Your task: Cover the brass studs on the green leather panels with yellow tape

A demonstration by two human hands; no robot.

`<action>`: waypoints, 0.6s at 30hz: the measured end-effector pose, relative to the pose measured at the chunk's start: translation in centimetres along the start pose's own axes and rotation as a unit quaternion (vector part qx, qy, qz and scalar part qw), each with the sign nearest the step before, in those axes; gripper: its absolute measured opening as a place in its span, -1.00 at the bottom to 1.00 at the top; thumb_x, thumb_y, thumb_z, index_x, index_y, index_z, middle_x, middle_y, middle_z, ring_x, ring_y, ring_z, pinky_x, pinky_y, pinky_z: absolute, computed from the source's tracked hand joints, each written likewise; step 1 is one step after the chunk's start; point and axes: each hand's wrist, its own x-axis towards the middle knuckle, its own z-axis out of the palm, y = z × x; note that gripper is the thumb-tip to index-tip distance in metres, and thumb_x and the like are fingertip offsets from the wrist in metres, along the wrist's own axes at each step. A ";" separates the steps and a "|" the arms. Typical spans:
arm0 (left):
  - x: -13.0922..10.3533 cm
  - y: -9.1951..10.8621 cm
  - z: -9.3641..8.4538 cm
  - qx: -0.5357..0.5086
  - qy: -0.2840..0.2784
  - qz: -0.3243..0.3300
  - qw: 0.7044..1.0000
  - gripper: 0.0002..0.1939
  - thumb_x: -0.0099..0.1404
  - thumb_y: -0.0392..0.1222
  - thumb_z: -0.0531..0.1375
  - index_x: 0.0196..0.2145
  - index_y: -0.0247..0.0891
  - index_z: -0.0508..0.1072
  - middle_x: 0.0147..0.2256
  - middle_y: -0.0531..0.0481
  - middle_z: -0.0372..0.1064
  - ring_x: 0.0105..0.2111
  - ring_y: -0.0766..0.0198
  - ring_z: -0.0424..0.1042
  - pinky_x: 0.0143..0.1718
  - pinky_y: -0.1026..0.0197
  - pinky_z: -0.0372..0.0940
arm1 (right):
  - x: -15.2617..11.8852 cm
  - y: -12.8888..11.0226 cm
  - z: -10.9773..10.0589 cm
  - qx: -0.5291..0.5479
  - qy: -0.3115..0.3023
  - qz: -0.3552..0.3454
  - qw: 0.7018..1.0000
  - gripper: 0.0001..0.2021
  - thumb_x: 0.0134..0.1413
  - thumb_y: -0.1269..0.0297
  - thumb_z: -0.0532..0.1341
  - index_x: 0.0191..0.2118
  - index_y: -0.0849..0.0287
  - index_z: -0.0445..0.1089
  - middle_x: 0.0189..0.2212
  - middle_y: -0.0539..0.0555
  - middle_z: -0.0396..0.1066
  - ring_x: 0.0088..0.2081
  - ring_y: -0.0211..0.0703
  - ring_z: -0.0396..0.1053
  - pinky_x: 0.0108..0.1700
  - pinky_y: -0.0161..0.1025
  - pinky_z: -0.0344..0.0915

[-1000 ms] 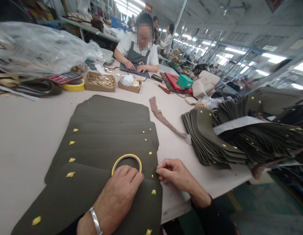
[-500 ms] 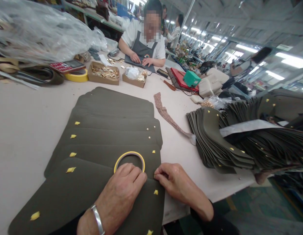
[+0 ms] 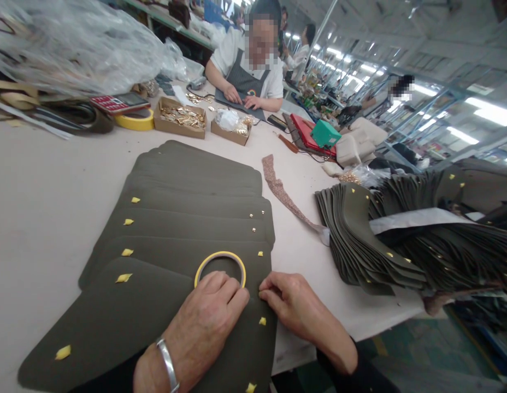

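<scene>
Dark olive panels [image 3: 163,327] lie overlapped on the pale table, with small yellow tape pieces [image 3: 123,278] stuck on them and a few gold studs near their right edges. My left hand [image 3: 208,322], wearing a silver bracelet, is closed round the near side of a yellow tape roll [image 3: 220,254] resting on the panels. Just to its right, my right hand [image 3: 294,305] has thumb and forefinger pinched at the panels' right edge; whatever is between the fingertips is too small to make out.
Stacked olive panels [image 3: 360,234] fan out at the right. A brown strip [image 3: 282,194] lies mid-table. Boxes of gold parts [image 3: 180,117], another tape roll [image 3: 134,120] and plastic bags [image 3: 73,49] sit farther back. Across the table, a person [image 3: 253,71] works on a dark piece.
The view has shifted slightly, so the far objects appear a little farther right. Both hands keep nearly the same pose and place over the panels.
</scene>
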 end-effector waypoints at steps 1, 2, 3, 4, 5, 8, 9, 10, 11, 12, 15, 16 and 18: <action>0.0 0.0 0.0 0.001 0.001 -0.001 1.000 -0.90 0.34 -0.37 0.09 -0.27 -0.23 0.36 -0.28 -0.03 0.29 -0.24 0.10 0.21 -0.14 -0.03 0.24 | 0.0 0.1 0.0 -0.010 0.001 0.006 1.000 -0.83 0.09 0.47 0.22 -0.19 0.13 0.43 -0.52 -0.07 0.44 -0.46 -0.23 0.39 -0.37 -0.35 0.18; 0.0 0.0 0.0 0.002 0.002 -0.003 1.000 -0.90 0.34 -0.36 0.08 -0.28 -0.23 0.36 -0.28 -0.03 0.29 -0.24 0.10 0.21 -0.14 -0.04 0.25 | -0.1 0.3 0.0 -0.019 0.007 0.011 1.000 -0.75 0.10 0.44 0.24 -0.07 0.12 0.38 -0.54 -0.09 0.42 -0.48 -0.22 0.38 -0.38 -0.34 0.18; 0.0 0.0 0.1 0.003 0.003 -0.005 1.000 -0.90 0.35 -0.36 0.08 -0.28 -0.23 0.36 -0.28 -0.04 0.29 -0.25 0.10 0.21 -0.14 -0.04 0.25 | -0.3 0.6 -0.1 -0.027 0.019 0.012 0.999 -0.68 0.11 0.41 0.25 0.00 0.13 0.33 -0.56 -0.10 0.40 -0.50 -0.21 0.38 -0.39 -0.33 0.19; 0.0 0.0 0.0 0.003 0.004 -0.006 1.000 -0.90 0.35 -0.35 0.07 -0.28 -0.23 0.36 -0.28 -0.04 0.29 -0.25 0.10 0.21 -0.15 -0.03 0.25 | -0.4 0.8 -0.2 -0.033 0.034 0.001 0.999 -0.68 0.13 0.39 0.25 0.01 0.14 0.31 -0.56 -0.10 0.39 -0.50 -0.21 0.37 -0.38 -0.33 0.20; 0.0 0.0 0.0 0.002 0.004 -0.007 1.000 -0.90 0.35 -0.35 0.07 -0.28 -0.23 0.36 -0.28 -0.04 0.30 -0.25 0.10 0.22 -0.15 -0.03 0.25 | -0.6 1.0 -0.3 -0.039 0.048 -0.024 0.998 -0.76 0.16 0.38 0.23 -0.04 0.15 0.33 -0.53 -0.07 0.40 -0.48 -0.21 0.37 -0.36 -0.32 0.22; 0.0 0.1 -0.2 0.001 0.005 -0.002 1.000 -0.89 0.35 -0.36 0.06 -0.28 -0.23 0.36 -0.28 -0.04 0.30 -0.26 0.10 0.22 -0.15 -0.03 0.26 | -1.3 1.3 -0.7 -0.080 0.058 -0.146 0.984 -0.88 0.24 0.45 0.11 -0.24 0.17 0.38 -0.38 0.05 0.43 -0.33 -0.19 0.39 -0.26 -0.30 0.27; 0.0 0.1 -0.2 0.000 0.008 -0.001 1.000 -0.89 0.35 -0.36 0.07 -0.28 -0.23 0.36 -0.28 -0.04 0.30 -0.26 0.10 0.22 -0.15 -0.03 0.26 | -1.5 1.1 -0.7 -0.109 0.050 -0.180 0.976 -0.86 0.24 0.48 0.09 -0.25 0.18 0.38 -0.35 0.08 0.43 -0.30 -0.17 0.39 -0.24 -0.29 0.29; 0.0 0.1 -0.1 -0.002 0.011 0.000 1.000 -0.89 0.34 -0.37 0.07 -0.29 -0.23 0.36 -0.29 -0.04 0.31 -0.26 0.10 0.22 -0.16 -0.03 0.26 | -1.5 1.0 -0.7 -0.142 0.041 -0.203 0.968 -0.84 0.23 0.50 0.08 -0.24 0.20 0.39 -0.34 0.10 0.42 -0.28 -0.15 0.39 -0.24 -0.27 0.30; 0.0 0.1 0.0 -0.004 0.017 0.002 1.000 -0.89 0.34 -0.37 0.08 -0.30 -0.23 0.36 -0.30 -0.04 0.31 -0.27 0.10 0.23 -0.16 -0.03 0.26 | -1.5 0.7 -0.7 -0.175 0.032 -0.215 0.960 -0.84 0.22 0.51 0.09 -0.24 0.21 0.40 -0.35 0.11 0.42 -0.29 -0.13 0.39 -0.24 -0.26 0.31; -0.1 0.1 0.2 -0.007 0.025 0.004 1.000 -0.90 0.33 -0.38 0.09 -0.31 -0.23 0.36 -0.31 -0.04 0.31 -0.28 0.10 0.23 -0.16 -0.03 0.26 | -1.4 0.5 -0.5 -0.206 0.022 -0.219 0.953 -0.85 0.20 0.53 0.10 -0.24 0.22 0.40 -0.36 0.11 0.42 -0.30 -0.11 0.39 -0.26 -0.24 0.32; -0.7 -0.2 1.0 -0.003 0.074 0.023 0.997 -0.90 0.31 -0.37 0.11 -0.31 -0.23 0.37 -0.32 -0.04 0.34 -0.30 0.12 0.26 -0.20 -0.01 0.28 | -0.9 0.0 0.4 -0.250 -0.021 -0.191 0.949 -0.83 0.10 0.60 0.17 -0.32 0.19 0.42 -0.40 0.08 0.42 -0.36 -0.10 0.40 -0.32 -0.24 0.34; -0.9 -0.6 1.3 0.005 0.097 0.035 0.995 -0.90 0.31 -0.36 0.10 -0.30 -0.22 0.38 -0.33 -0.05 0.35 -0.32 0.12 0.27 -0.22 0.01 0.29 | -0.8 0.1 0.8 -0.244 -0.032 -0.162 0.956 -0.80 0.06 0.62 0.18 -0.35 0.17 0.43 -0.41 0.06 0.43 -0.36 -0.11 0.41 -0.32 -0.25 0.34; -1.3 -2.4 1.4 0.024 0.167 0.100 0.981 -0.79 0.35 -0.36 0.03 -0.36 -0.17 0.40 -0.44 -0.03 0.33 -0.42 0.18 0.27 -0.38 0.11 0.29 | -0.3 0.4 1.7 -0.198 -0.044 -0.068 0.977 -0.75 0.03 0.64 0.21 -0.43 0.10 0.43 -0.48 -0.01 0.42 -0.44 -0.20 0.41 -0.37 -0.33 0.34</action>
